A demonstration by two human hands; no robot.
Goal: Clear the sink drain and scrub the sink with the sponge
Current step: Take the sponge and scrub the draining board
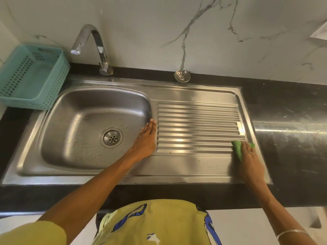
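Pressing sponge [238, 149] under right hand [248, 156] fingers [245, 146], drainboard [196, 124]

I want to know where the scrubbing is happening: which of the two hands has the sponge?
The right hand presses the green sponge on the ridged drainboard's near right corner. The left hand lies flat and bare beside the basin.
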